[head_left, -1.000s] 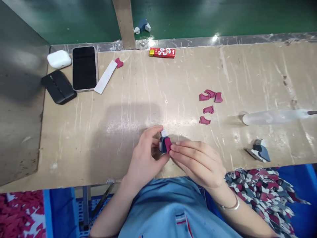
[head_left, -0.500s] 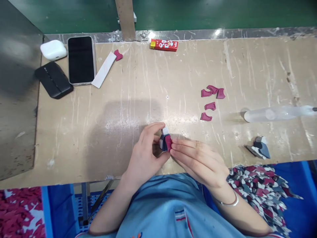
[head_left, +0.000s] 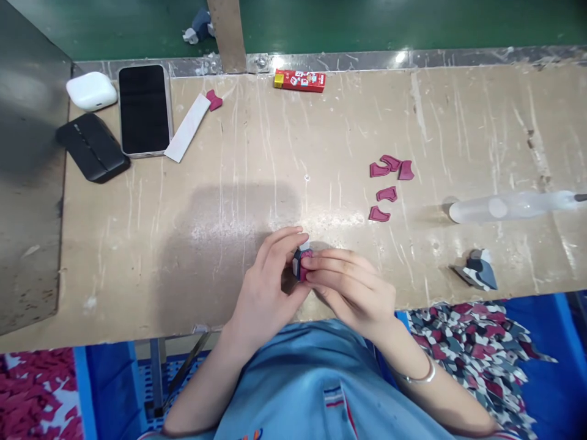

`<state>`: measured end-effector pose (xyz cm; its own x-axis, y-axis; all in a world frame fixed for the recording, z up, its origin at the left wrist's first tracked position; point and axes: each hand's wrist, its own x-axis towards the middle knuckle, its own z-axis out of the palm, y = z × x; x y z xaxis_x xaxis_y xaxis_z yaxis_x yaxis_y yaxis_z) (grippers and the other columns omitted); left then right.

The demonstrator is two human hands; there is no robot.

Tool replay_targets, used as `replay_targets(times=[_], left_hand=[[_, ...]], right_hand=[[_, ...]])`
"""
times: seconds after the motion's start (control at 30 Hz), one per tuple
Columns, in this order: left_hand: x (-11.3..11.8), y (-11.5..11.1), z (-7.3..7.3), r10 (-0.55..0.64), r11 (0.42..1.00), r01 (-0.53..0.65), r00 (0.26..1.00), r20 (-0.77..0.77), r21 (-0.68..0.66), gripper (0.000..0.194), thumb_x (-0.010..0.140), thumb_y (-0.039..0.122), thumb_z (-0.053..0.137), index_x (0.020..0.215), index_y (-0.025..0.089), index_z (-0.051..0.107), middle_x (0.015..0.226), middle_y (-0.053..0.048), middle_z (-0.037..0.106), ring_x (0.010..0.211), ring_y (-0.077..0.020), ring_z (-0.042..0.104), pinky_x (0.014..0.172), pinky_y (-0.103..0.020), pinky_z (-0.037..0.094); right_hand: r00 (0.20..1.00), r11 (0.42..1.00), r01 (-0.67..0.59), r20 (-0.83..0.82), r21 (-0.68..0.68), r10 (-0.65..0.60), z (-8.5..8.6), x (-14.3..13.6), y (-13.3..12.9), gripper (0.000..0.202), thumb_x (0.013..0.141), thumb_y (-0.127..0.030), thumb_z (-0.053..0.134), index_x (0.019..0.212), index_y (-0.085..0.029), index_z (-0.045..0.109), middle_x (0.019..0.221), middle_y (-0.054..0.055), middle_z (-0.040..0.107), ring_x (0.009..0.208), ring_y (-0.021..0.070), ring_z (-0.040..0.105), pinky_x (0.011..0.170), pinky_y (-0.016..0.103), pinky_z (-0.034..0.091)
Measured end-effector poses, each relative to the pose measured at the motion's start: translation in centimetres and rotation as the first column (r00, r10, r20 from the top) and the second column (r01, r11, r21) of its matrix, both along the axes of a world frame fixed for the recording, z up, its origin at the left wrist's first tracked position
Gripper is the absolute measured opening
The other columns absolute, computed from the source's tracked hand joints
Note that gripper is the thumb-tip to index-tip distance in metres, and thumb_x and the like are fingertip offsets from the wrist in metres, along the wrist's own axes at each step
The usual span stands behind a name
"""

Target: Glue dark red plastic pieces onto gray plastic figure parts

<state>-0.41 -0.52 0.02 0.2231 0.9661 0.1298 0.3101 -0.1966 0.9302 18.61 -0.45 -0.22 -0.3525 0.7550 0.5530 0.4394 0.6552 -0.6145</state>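
Near the table's front edge my left hand [head_left: 268,281] is closed around a small dark blue and white plastic part [head_left: 297,264]. A maroon plastic piece [head_left: 304,274] lies against that part's right side. My right hand [head_left: 355,287] presses the maroon piece with its fingertips, which hide much of it. Several loose maroon pieces [head_left: 386,194] lie on the table ahead and to the right. A similar grey, white and dark blue part [head_left: 479,270] rests further right by the front edge.
A translucent bottle [head_left: 513,206] lies at the right. Along the back are a red box [head_left: 299,80], a phone [head_left: 144,110], a white strip [head_left: 188,128], a white case [head_left: 92,91] and a black device [head_left: 94,148]. Blue bins [head_left: 107,391] of pieces flank my lap.
My right hand has moved slightly left, its fingers now covering more of the maroon piece. A blue-grey and white part has appeared on the green surface at the back.
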Motion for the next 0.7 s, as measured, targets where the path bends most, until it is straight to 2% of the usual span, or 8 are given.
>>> replay_targets(times=[0.1,0.17,0.23,0.33,0.43,0.5,0.6,0.7], left_hand=[[-0.1,-0.8,0.3,-0.005,0.994,0.02,0.99,0.138,-0.106,0.064,0.091,0.002,0.071,0.144,0.036,0.061,0.153,-0.006,0.064,0.129,-0.0223,0.074,0.102,-0.033,0.067],[-0.3,-1.2,0.7,-0.014,0.974,0.079,0.957,0.291,-0.213,0.066,0.092,0.002,0.073,0.146,0.039,0.061,0.158,-0.005,0.059,0.126,-0.0188,0.074,0.102,-0.029,0.066],[-0.4,-1.3,1.1,0.013,0.941,0.146,0.885,0.465,-0.305,0.061,0.096,0.006,0.075,0.144,0.041,0.065,0.156,-0.003,0.059,0.118,-0.0143,0.076,0.099,-0.025,0.066],[-0.4,-0.9,1.7,0.121,0.894,0.196,0.761,0.637,-0.403,0.043,0.099,0.013,0.081,0.132,0.039,0.075,0.136,0.0,0.074,0.102,-0.0088,0.079,0.088,-0.016,0.067],[-0.4,-0.4,2.0,0.194,0.867,0.226,0.666,0.72,-0.443,0.038,0.096,0.017,0.087,0.126,0.038,0.08,0.124,0.003,0.081,0.097,-0.0078,0.081,0.083,-0.012,0.067],[-0.4,-0.1,2.1,0.213,0.857,0.246,0.63,0.747,-0.452,0.039,0.095,0.017,0.089,0.127,0.038,0.081,0.127,0.003,0.082,0.098,-0.0082,0.082,0.082,-0.012,0.067],[-0.4,0.0,2.2,0.218,0.841,0.273,0.618,0.755,-0.466,0.037,0.095,0.017,0.089,0.126,0.036,0.083,0.127,0.002,0.084,0.096,-0.0077,0.083,0.079,-0.01,0.066],[-0.1,-0.1,2.1,0.222,0.843,0.274,0.609,0.762,-0.464,0.035,0.094,0.022,0.091,0.125,0.036,0.085,0.125,0.002,0.086,0.096,-0.0082,0.084,0.08,-0.01,0.066]], right_hand=[[0.998,0.998,0.003,-0.064,-0.058,-0.006,0.2,-0.2,0.0,0.022,0.101,-0.008,0.069,0.113,-0.023,0.079,0.111,0.005,0.089,0.108,0.0242,0.084,0.095,0.041,0.073],[0.994,0.995,-0.015,-0.112,-0.098,0.004,0.5,-0.2,0.0,0.021,0.101,-0.009,0.069,0.11,-0.025,0.079,0.108,0.003,0.09,0.103,0.0238,0.084,0.093,0.041,0.072],[0.986,0.988,-0.052,-0.162,-0.143,0.029,0.9,-0.3,0.0,0.022,0.102,-0.008,0.067,0.109,-0.026,0.078,0.108,0.003,0.09,0.1,0.0225,0.084,0.093,0.04,0.072],[0.96,0.959,-0.1,-0.28,-0.266,0.022,1.3,-0.5,-0.5,0.028,0.099,-0.006,0.07,0.118,-0.027,0.075,0.112,0.004,0.089,0.106,0.022,0.083,0.097,0.039,0.072],[0.885,0.917,-0.13,-0.462,-0.378,-0.065,1.0,-0.9,-1.3,0.042,0.099,-0.009,0.076,0.135,-0.031,0.069,0.122,0.005,0.087,0.116,0.0224,0.083,0.098,0.039,0.073],[0.838,0.906,-0.122,-0.531,-0.406,-0.125,0.7,-1.2,-1.8,0.048,0.098,-0.011,0.079,0.139,-0.033,0.066,0.119,0.004,0.086,0.11,0.0207,0.085,0.093,0.035,0.074],[0.826,0.907,-0.058,-0.531,-0.417,-0.192,0.5,-1.5,-2.1,0.046,0.097,-0.012,0.084,0.134,-0.033,0.067,0.106,0.0,0.087,0.097,0.0179,0.087,0.087,0.03,0.074],[0.822,0.908,-0.019,-0.523,-0.418,-0.224,0.6,-1.6,-2.1,0.041,0.094,-0.015,0.088,0.126,-0.032,0.069,0.103,0.0,0.087,0.094,0.0185,0.087,0.087,0.03,0.074]])
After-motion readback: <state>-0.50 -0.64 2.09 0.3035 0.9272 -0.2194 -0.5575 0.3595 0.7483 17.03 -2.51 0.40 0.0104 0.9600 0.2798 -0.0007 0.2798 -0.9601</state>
